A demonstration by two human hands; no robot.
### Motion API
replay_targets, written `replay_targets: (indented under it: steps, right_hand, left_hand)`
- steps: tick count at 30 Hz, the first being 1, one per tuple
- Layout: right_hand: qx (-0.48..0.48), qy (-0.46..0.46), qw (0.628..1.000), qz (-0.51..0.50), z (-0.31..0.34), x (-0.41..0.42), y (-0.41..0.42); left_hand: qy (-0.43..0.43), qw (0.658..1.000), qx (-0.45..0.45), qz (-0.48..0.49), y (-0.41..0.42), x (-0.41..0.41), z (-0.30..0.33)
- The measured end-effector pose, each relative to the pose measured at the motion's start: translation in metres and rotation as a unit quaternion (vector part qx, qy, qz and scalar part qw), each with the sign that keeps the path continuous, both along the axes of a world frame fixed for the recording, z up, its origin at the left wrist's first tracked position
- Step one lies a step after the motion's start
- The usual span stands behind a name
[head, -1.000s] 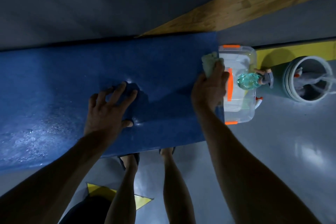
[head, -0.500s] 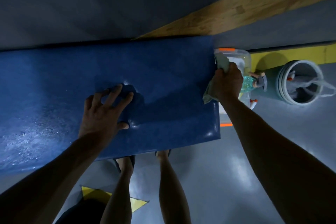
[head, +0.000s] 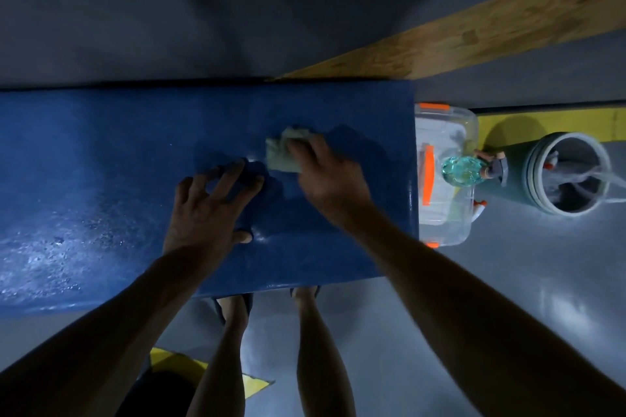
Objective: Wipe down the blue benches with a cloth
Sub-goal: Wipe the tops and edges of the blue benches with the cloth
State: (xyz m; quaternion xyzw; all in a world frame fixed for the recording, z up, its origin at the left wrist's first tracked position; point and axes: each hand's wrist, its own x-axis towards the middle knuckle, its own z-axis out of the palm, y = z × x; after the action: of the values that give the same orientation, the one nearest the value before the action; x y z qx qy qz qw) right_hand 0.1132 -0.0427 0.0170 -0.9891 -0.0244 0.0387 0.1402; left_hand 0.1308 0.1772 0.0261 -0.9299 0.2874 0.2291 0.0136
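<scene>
Blue bench (head: 101, 152) spans the view from the left edge to a squared right end; padded top, glossy, with droplets and a wet sheen toward its left near portion. Grey floor (head: 508, 315) beyond the near edge and past the right end; a wooden plank (head: 491, 20) runs diagonally off the bench's far right corner.

Person's bare legs (head: 305, 349) stand at the near edge, feet tucked partly under it.

Just past the right end, on the floor: clear plastic bin (head: 443, 210) with orange latches, touching or nearly touching the bench end. A teal spray bottle (head: 462, 170) lies on top of it. Further right, a round bucket (head: 572, 173) holding grey mop strands.

Left hand (head: 206, 210) rests flat on the bench top, middle of its width, fingers spread and straight, thumb toward the near edge, holding nothing.

Right hand (head: 325, 176) sits just right of the left, fingers curled over a pale green cloth (head: 283, 152), pressing it against the bench top. Cloth is bunched, poking out past the fingertips toward the far edge, right of mid-bench.
</scene>
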Motion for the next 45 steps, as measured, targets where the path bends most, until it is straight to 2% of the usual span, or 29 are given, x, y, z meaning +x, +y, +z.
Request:
replay_targets:
  steps: [2,5,8,10,13,15,18,21,24,28,30,33,37,41,43,45]
  right_hand:
    - [-0.004,0.038,0.998,-0.057,0.001,-0.004,-0.047]
    - [0.018,0.047,0.972,-0.228,0.002,-0.01,-0.099]
    - [0.006,0.027,0.935,-0.353,-0.005,0.006,-0.072]
    - [0.033,0.034,0.948,-0.316,-0.009,0.021,-0.027]
    - [0.041,0.047,0.993,-0.103,-0.013,0.037,0.026]
    - [-0.006,0.057,0.998,0.012,-0.009,0.046,0.023]
    - [-0.04,0.058,0.996,0.046,-0.007,0.049,-0.027]
    - [-0.022,0.059,0.996,-0.066,-0.007,0.046,-0.093]
    - [-0.031,0.049,0.979,-0.196,-0.011,0.039,-0.144]
    - [-0.009,0.073,0.91,-0.407,-0.022,0.043,-0.146]
    - [-0.011,0.05,0.888,-0.457,-0.023,0.049,-0.127]
    - [-0.015,0.012,0.907,-0.42,-0.019,0.056,-0.098]
    - [0.003,0.011,0.967,-0.254,-0.014,0.063,-0.07]
    - [-0.034,0.0,0.996,-0.082,-0.009,0.06,-0.088]
    - [-0.04,-0.007,0.996,-0.078,-0.007,0.055,-0.116]
    - [-0.024,-0.005,0.989,-0.149,-0.007,0.052,-0.135]
  left_hand:
    - [0.005,1.0,-0.001,0.004,0.0,0.0,-0.001]
    - [0.006,1.0,0.001,0.006,0.001,-0.001,-0.002]
    - [0.004,1.0,0.001,0.003,0.001,-0.001,-0.003]
    - [0.009,1.0,0.01,0.003,0.002,-0.001,-0.003]
    - [0.008,1.0,0.02,0.0,0.001,-0.002,-0.003]
    - [0.005,1.0,0.026,0.0,0.0,-0.001,-0.003]
    - [0.0,1.0,0.021,-0.003,0.0,-0.001,-0.004]
    - [-0.005,1.0,0.004,-0.003,0.002,-0.001,-0.007]
    - [-0.012,1.0,-0.005,-0.003,0.002,-0.003,-0.008]
    - [-0.009,1.0,0.003,0.005,0.002,-0.005,-0.009]
    - [-0.01,1.0,0.005,0.006,0.001,-0.005,-0.009]
    - [-0.012,1.0,0.011,0.01,-0.001,-0.005,-0.008]
    - [-0.004,1.0,0.02,0.011,-0.005,-0.006,-0.006]
    - [-0.014,1.0,0.025,0.0,-0.005,-0.005,-0.005]
    - [-0.014,1.0,0.027,-0.004,-0.005,-0.005,-0.003]
    - [-0.009,0.999,0.031,-0.002,-0.006,-0.004,0.0]
